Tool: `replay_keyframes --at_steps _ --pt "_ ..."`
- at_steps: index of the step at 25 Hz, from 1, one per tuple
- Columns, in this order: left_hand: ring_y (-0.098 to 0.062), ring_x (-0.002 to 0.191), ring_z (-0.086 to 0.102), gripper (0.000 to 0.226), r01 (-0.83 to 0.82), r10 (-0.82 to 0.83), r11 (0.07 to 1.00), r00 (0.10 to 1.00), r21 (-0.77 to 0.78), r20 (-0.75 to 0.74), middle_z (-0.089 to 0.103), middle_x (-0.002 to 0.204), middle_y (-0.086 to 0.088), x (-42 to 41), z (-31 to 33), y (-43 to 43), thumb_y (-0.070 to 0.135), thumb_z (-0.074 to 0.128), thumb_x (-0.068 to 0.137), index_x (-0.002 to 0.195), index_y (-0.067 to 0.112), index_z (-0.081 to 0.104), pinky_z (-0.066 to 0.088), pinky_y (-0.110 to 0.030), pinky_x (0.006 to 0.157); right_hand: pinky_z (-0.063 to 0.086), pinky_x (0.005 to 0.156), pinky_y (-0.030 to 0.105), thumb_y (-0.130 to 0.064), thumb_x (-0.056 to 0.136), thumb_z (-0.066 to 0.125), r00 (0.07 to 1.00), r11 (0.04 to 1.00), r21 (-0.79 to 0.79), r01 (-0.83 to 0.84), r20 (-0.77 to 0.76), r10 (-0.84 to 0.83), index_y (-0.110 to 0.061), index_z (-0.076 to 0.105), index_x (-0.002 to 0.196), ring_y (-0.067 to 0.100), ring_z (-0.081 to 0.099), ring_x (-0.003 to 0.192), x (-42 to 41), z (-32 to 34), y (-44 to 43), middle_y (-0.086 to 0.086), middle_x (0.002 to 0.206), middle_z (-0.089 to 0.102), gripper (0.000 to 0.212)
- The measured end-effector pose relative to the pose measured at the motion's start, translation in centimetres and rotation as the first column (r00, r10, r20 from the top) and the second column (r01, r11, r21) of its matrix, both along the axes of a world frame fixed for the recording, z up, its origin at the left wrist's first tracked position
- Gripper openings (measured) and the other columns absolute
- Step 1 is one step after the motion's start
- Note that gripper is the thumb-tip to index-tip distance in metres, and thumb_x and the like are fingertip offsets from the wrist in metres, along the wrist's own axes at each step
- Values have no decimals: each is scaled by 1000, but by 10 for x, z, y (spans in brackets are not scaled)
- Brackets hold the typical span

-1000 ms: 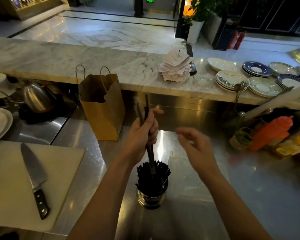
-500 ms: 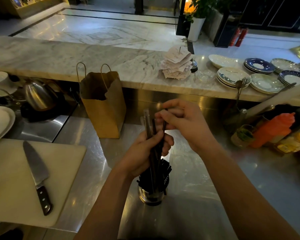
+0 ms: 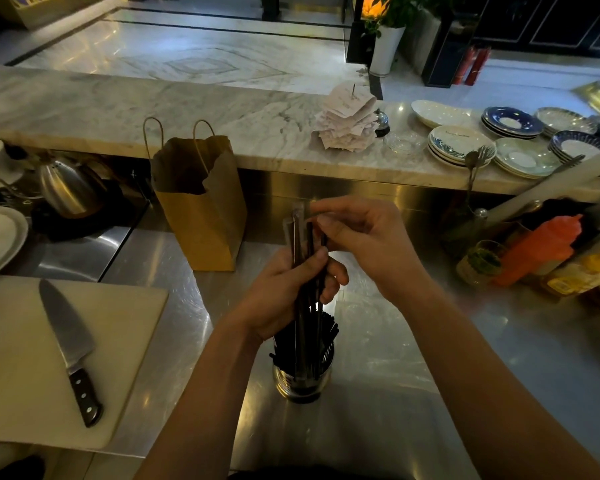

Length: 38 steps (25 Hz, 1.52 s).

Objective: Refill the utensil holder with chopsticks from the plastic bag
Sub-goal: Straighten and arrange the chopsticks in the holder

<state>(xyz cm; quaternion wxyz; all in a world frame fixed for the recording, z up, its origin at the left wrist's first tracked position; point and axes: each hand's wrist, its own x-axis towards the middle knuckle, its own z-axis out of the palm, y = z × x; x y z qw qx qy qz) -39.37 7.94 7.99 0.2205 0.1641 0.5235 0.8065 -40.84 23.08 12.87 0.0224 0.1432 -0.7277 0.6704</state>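
Observation:
A round metal utensil holder (image 3: 302,382) stands on the steel counter, packed with black chopsticks (image 3: 326,336). Directly above it my left hand (image 3: 284,292) grips an upright bundle of black chopsticks in a clear plastic bag (image 3: 297,233); their lower ends reach down into the holder. My right hand (image 3: 368,244) pinches the top of that bundle, its fingertips on the plastic and the chopstick ends.
A brown paper bag (image 3: 201,202) stands behind the holder. A cutting board (image 3: 21,368) with a large knife (image 3: 70,344) lies at the left, a kettle (image 3: 66,188) behind it. Bottles and jars (image 3: 534,251) crowd the right. Plates (image 3: 458,143) sit on the marble ledge.
My right hand came in from the right to pinch the top of the bundle. My left hand kept its grip and stayed over the holder.

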Motion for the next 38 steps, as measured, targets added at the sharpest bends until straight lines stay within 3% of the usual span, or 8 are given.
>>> replay_keyframes --at_steps 7,15,18,22,25,30,34,38 --pt "-8 57 54 33 56 -58 997 998 -47 -36 67 69 4 3 6 0 13 32 105 91 0 59 46 -20 60 59 79 29 -3 88 65 999 989 138 -50 -12 52 -13 73 99 16 73 87 -2 7 1 6 93 75 17" --pt "-2 46 43 35 55 -57 998 997 -40 -55 60 59 9 0 -3 0 13 36 106 94 19 68 38 -16 50 53 78 21 -14 91 63 984 860 485 162 -142 -105 -22 67 88 3 63 88 -9 11 8 -12 89 65 9" --pt "-2 47 38 27 52 -52 999 998 -13 -41 59 70 7 -5 -9 -2 18 43 103 113 15 68 34 -15 49 46 82 21 -18 92 61 978 818 540 197 -168 -125 -26 63 86 6 58 95 -14 15 15 -4 99 63 10" --pt "-5 51 33 28 70 -72 996 997 -57 -31 51 72 6 -7 -19 -8 25 48 101 123 16 64 29 -17 48 50 73 22 -18 96 55 957 871 398 287 -161 -242 -18 60 94 6 62 82 -21 20 34 -2 91 65 6" --pt "-5 49 29 27 1 1 1000 996 -24 94 40 64 6 -7 -25 -14 34 54 95 112 19 68 25 -19 45 55 69 24 -16 99 51 906 905 50 423 13 -424 -5 60 99 9 64 71 -25 18 63 6 86 66 14" --pt "-4 46 25 33 -249 227 965 948 78 223 34 61 7 -12 -23 -6 37 53 91 110 13 65 23 -17 41 55 79 24 -4 90 59 811 642 -496 584 355 -465 -7 61 86 12 70 80 2 -24 57 6 89 66 4" --pt "-5 50 29 32 -398 382 915 908 72 170 36 67 3 -16 -16 13 36 63 85 112 18 64 28 -17 45 56 74 24 -12 72 75 869 797 -373 475 341 -359 -15 71 73 18 73 78 44 -74 8 8 79 75 6" --pt "-5 53 40 18 -543 557 827 828 -145 73 49 65 6 -18 -15 21 30 53 99 92 24 68 36 -19 52 58 70 25 -13 77 76 940 954 -104 281 227 -253 -16 69 80 21 74 78 66 -93 -1 5 83 75 8"
